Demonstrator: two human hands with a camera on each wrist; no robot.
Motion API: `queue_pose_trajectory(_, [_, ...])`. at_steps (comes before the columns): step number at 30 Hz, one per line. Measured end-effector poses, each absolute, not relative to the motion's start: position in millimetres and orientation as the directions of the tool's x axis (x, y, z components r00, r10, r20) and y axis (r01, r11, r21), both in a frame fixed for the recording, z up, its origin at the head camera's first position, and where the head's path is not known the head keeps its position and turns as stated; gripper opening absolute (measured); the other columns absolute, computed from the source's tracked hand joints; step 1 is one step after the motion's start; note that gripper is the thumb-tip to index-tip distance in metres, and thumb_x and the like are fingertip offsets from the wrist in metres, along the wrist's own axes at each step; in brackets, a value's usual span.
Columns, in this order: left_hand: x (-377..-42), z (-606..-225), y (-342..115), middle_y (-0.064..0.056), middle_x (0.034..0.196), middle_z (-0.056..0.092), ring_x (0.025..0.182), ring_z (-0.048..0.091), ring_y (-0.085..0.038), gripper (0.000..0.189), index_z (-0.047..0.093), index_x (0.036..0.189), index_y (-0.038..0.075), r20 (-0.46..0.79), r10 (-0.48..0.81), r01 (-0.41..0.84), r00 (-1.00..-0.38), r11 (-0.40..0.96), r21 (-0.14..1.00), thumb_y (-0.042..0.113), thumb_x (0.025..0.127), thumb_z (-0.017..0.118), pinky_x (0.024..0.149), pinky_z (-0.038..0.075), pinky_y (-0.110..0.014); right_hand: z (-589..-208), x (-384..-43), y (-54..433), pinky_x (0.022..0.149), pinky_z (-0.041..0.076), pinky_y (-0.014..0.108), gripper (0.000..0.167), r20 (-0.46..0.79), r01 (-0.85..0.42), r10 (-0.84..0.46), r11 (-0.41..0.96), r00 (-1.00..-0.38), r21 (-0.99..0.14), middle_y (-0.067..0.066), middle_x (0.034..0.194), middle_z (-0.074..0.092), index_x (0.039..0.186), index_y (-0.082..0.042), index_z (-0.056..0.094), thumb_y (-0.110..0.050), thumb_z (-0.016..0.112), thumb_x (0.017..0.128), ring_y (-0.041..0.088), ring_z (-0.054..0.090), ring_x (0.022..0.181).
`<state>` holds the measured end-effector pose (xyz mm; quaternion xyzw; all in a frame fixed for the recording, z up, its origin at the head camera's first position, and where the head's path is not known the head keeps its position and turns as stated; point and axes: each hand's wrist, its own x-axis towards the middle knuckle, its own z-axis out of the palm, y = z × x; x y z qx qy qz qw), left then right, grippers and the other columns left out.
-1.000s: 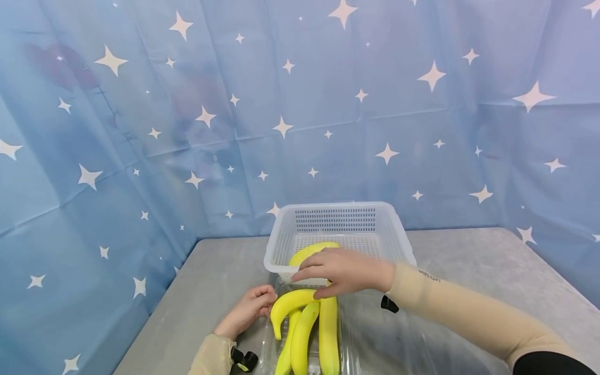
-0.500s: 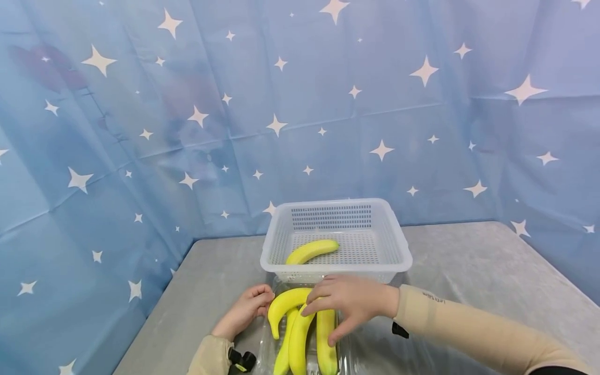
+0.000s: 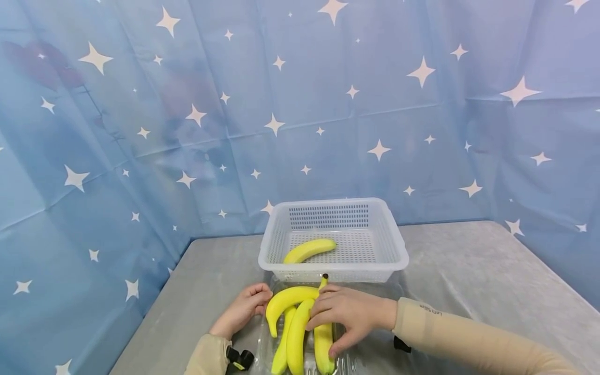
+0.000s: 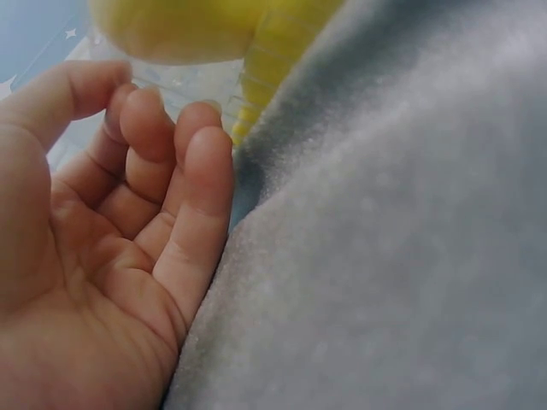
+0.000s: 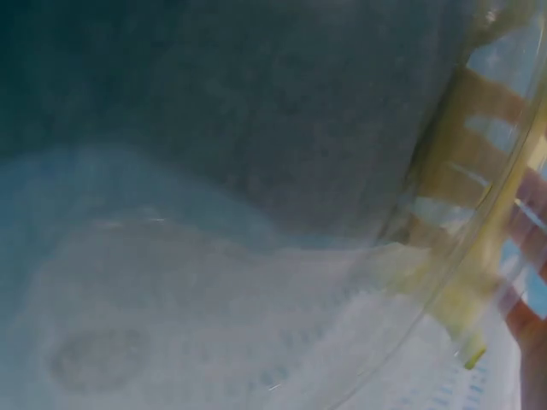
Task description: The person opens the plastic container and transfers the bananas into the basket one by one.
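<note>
Right hand around a banana in a clear plastic container

The right-hand banana [image 3: 323,345] lies lengthwise in a clear plastic container [image 3: 261,341], its dark-tipped stem pointing toward the basket. The right hand [image 3: 350,314] grips it from above, fingers curled over its left side and thumb on its right; the right wrist view is blurred and shows only part of this hand at the edge. Beside it in the container, a curved banana [image 3: 286,299] arches across the far ends of two more, a middle banana [image 3: 297,338] and a left banana [image 3: 283,346] lying side by side.

The left hand [image 3: 244,308] is at the container's left edge, thumb and index finger together, pinching the plastic; its other fingers are bent.

Just beyond the container stands a white perforated plastic basket [image 3: 333,267], with a single banana [image 3: 310,250] inside, toward its near left. Everything rests on a grey cloth-covered table [image 3: 459,271]. Behind hangs a blue curtain [image 3: 328,172] printed with pale stars. Beige sleeves [image 3: 450,328] cover both forearms.
</note>
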<state>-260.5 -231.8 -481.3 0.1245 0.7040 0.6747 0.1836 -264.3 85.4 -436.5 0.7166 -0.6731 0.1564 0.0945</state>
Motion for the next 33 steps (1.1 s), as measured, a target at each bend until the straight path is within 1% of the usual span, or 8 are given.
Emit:
queue_pose_trajectory(3, [-258.7, -481.7, -231.7, -0.001, 0.076, 0.057, 0.062, 0.057, -0.011, 0.019, 0.056, 0.083, 0.01, -0.085, 0.429, -0.069, -0.899, 0.052, 0.996, 0.018, 0.1, 0.053, 0.063, 0.052, -0.027, -438.4, -262.7, 85.6, 0.103, 0.036, 0.041, 0.056, 0.348, -0.993, -0.937, -0.056, 0.016, -0.107, -0.01, 0.121, 0.059, 0.128, -0.022, 0.062, -0.062, 0.042, 0.095, 0.006, 0.052, 0.112])
queue_pose_trajectory(5, [-259.0, -481.0, -231.9, -0.001, 0.076, 0.057, 0.062, 0.057, -0.011, 0.019, 0.057, 0.084, 0.01, -0.081, 0.428, -0.064, -0.9, 0.053, 0.997, 0.018, 0.1, 0.053, 0.064, 0.052, -0.027, -437.6, -263.6, 85.8, 0.103, 0.036, 0.044, 0.05, 0.338, -0.993, -0.941, -0.04, 0.001, -0.107, -0.01, 0.121, 0.06, 0.124, -0.021, 0.064, -0.059, 0.046, 0.096, 0.005, 0.052, 0.112])
queue_pose_trajectory(9, [-259.3, -481.1, -232.2, -0.001, 0.076, 0.057, 0.062, 0.057, -0.011, 0.019, 0.058, 0.084, 0.01, -0.091, 0.428, -0.073, -0.899, 0.059, 0.996, 0.018, 0.1, 0.052, 0.064, 0.052, -0.027, -433.8, -265.2, 86.4, 0.102, 0.037, 0.047, 0.031, 0.307, -0.996, -0.951, -0.004, -0.023, -0.085, -0.009, 0.119, 0.061, 0.119, -0.021, 0.067, -0.041, 0.053, 0.098, 0.006, 0.053, 0.113])
queue_pose_trajectory(11, [-259.5, -481.8, -232.3, -0.001, 0.076, 0.057, 0.063, 0.057, -0.012, 0.02, 0.057, 0.084, 0.009, -0.097, 0.427, -0.078, -0.899, 0.061, 0.995, 0.019, 0.1, 0.053, 0.065, 0.052, -0.028, -430.7, -264.8, 85.6, 0.102, 0.037, 0.051, 0.026, 0.282, -0.997, -0.958, 0.024, -0.045, -0.077, -0.009, 0.117, 0.062, 0.116, -0.023, 0.068, -0.031, 0.056, 0.094, 0.007, 0.053, 0.113])
queue_pose_trajectory(15, [-259.3, -482.3, -232.3, -0.001, 0.078, 0.057, 0.064, 0.057, -0.011, 0.019, 0.058, 0.085, 0.009, -0.096, 0.417, -0.077, -0.904, 0.064, 0.995, 0.02, 0.1, 0.054, 0.065, 0.052, -0.027, -425.2, -262.1, 82.1, 0.102, 0.034, 0.056, 0.032, 0.204, -0.99, -0.972, 0.098, -0.117, -0.101, -0.009, 0.117, 0.061, 0.116, -0.027, 0.069, -0.026, 0.058, 0.086, 0.01, 0.053, 0.114])
queue_pose_trajectory(18, [-259.5, -481.9, -231.8, -0.001, 0.078, 0.058, 0.065, 0.058, -0.011, 0.019, 0.059, 0.086, 0.008, -0.086, 0.413, -0.064, -0.907, 0.066, 0.996, 0.02, 0.1, 0.053, 0.066, 0.052, -0.027, -424.9, -261.3, 79.7, 0.102, 0.033, 0.054, 0.035, 0.15, -0.983, -0.975, 0.147, -0.163, -0.112, -0.01, 0.116, 0.06, 0.117, -0.03, 0.069, -0.026, 0.058, 0.084, 0.011, 0.052, 0.115])
queue_pose_trajectory(25, [-259.1, -481.9, -230.9, -0.001, 0.079, 0.059, 0.065, 0.058, -0.011, 0.017, 0.058, 0.086, 0.008, -0.086, 0.414, -0.059, -0.906, 0.078, 0.995, 0.019, 0.099, 0.055, 0.066, 0.053, -0.027, -427.8, -261.7, 70.7, 0.109, 0.026, 0.056, 0.037, 0.075, -0.967, -0.977, 0.185, -0.2, -0.177, -0.016, 0.114, 0.061, 0.112, -0.031, 0.07, -0.021, 0.065, 0.077, 0.01, 0.052, 0.117])
queue_pose_trajectory(33, [-259.2, -480.6, -231.6, -0.001, 0.076, 0.056, 0.063, 0.056, -0.011, 0.018, 0.058, 0.086, 0.009, -0.082, 0.408, -0.055, -0.909, 0.077, 0.995, 0.02, 0.099, 0.056, 0.064, 0.052, -0.026, -426.0, -259.7, 65.7, 0.108, 0.025, 0.058, 0.052, 0.053, -0.937, -0.966, 0.231, -0.253, -0.264, -0.02, 0.117, 0.06, 0.116, -0.032, 0.068, -0.005, 0.067, 0.072, 0.007, 0.05, 0.12])
